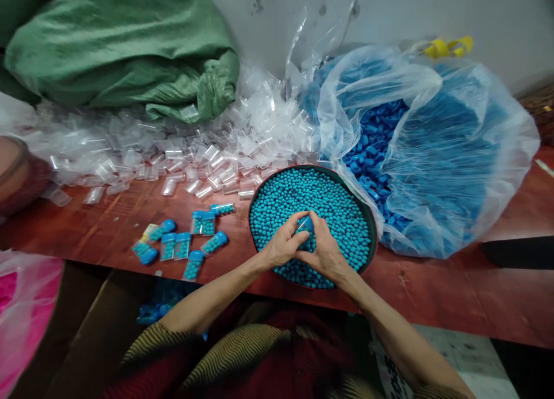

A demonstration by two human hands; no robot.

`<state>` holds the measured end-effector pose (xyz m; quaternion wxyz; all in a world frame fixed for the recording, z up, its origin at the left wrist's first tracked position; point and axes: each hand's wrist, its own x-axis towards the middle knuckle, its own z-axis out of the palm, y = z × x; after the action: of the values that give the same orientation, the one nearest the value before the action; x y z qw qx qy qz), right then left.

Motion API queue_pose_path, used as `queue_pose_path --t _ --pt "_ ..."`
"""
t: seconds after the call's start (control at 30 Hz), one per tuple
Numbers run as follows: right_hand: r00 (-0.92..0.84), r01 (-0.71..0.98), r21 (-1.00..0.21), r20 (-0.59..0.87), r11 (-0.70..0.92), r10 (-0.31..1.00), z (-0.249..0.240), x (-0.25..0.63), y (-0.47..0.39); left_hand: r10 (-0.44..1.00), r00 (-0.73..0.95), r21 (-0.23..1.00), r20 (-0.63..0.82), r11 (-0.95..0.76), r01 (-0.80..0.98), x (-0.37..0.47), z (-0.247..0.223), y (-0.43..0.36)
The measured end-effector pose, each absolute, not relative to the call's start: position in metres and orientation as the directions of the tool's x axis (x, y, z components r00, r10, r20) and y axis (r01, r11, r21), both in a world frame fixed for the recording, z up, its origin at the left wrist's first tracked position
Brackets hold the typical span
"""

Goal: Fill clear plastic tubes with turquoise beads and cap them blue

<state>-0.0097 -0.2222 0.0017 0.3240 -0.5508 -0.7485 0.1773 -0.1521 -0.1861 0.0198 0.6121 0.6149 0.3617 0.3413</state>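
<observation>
Dark-red top [281,367], wavy yellow-black stripes [236,350], short sleeves [147,342].

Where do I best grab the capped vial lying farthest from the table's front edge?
Probably by the clear body of that capped vial, coming from above on its right: it lies on its side, blue cap leftward beside other capped vials, clear end toward the tub.

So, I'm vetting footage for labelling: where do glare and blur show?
Head view: bright glints on the clear plastic tubes; head view: pale sheen streaks on the translucent white plastic bag; head view: the striped, dark-red clothing looks soft, while the small round blue beads look clearer.
</observation>
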Motion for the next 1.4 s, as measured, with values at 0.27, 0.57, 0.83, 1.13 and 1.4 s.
queue_pose_path --t 0.27,0.57,0.83,1.13,1.4 --pt "-0.113 0.814 -0.439 0.523 0.381 0.845 -0.001 -0.02 -0.221 0.896 0.438 0.996 -0.077 0.084 0.003 -0.142 0.029 -0.189" --pt "-0.141 0.714 -0.621 0.324 0.323 0.935 -0.009 -0.022 -0.219 0.899 0.417 0.981 -0.135 0.181 -0.072 -0.148 0.011 -0.187" --pt "-0.202 0.697 -0.616 0.324 0.368 0.924 0.006 -0.021 -0.215 0.87 0.451 0.882 -0.201 0.361 -0.303 -0.157 0.014 -0.185" --pt "-0.265 0.751 -0.502 0.367 0.43 0.892 0.003 -0.041 -0.22 0.944 0.298 0.99 -0.141 0.143 0.018 -0.169 0.018 -0.196" --pt "-0.348 0.762 -0.474 0.275 0.441 0.896 -0.006 -0.022 -0.219 0.975 -0.172 0.472 0.141 0.086 0.877 -0.281 0.008 -0.188"
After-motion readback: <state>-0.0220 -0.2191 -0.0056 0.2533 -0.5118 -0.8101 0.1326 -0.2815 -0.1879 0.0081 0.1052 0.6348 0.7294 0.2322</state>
